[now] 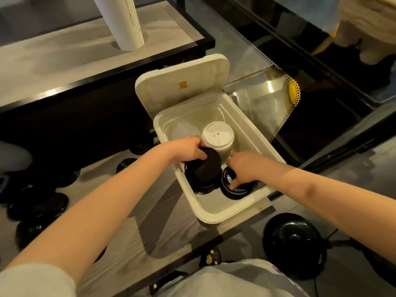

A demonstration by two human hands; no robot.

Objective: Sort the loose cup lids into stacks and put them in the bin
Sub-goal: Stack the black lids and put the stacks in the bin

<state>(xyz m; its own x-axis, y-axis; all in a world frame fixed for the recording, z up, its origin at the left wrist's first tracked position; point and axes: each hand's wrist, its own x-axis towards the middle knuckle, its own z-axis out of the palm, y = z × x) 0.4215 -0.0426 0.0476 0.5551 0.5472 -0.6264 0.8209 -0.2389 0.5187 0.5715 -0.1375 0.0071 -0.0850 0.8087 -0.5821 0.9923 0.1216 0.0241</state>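
A white plastic bin (216,217) stands open on the grey table, its hinged lid (182,80) tipped up behind it. Inside, my left hand (188,150) grips a stack of black lids (206,166), tilted over more black lids at the bin's near left. My right hand (244,166) presses its fingers onto a second black lid stack (234,189) at the near right. A stack of white lids (218,136) stands in the middle, and clear lids (184,130) lie at the back left.
Several loose black lids (40,204) lie on the table at the left, with more (141,145) along the dark counter edge. A white tube (124,22) stands on the raised shelf. A black round stool base (294,239) sits on the floor at the right.
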